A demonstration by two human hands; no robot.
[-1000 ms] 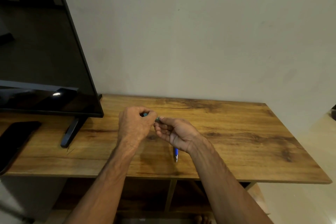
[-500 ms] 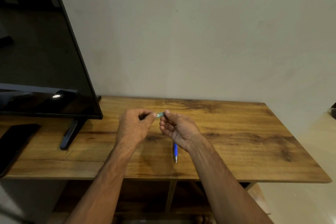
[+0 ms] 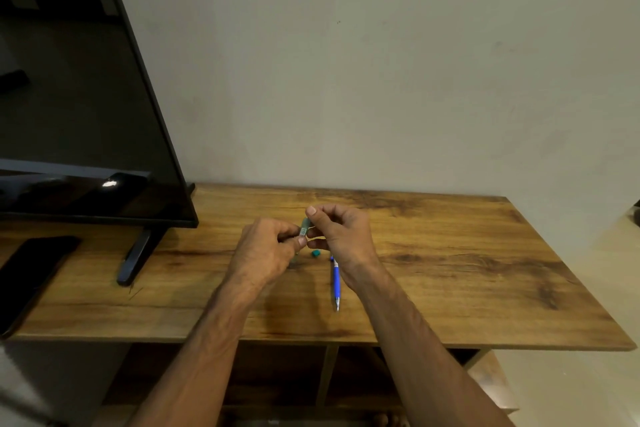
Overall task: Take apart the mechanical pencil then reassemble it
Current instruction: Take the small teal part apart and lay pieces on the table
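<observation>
While hands (image 3: 266, 253) (image 3: 343, 236) pinch it, pencil (image 3: 304, 227) stands (nearly) upright.

left hand (image 3: 265, 253) curled, right hand (image 3: 341, 236) curled, both pinching, close together

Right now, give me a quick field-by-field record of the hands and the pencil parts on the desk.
left hand: grips the lower end of the grey-green pencil barrel
right hand: pinches the barrel's upper end
barrel pose: held above the table, nearly upright, slightly tilted
teal piece: loose on the table, under the hands
blue pen-like item: lies on the table, tip toward the person, far end hidden by the right wrist
phone: far left of the table
stage: cannot tell whether dismantling or reassembling
</observation>
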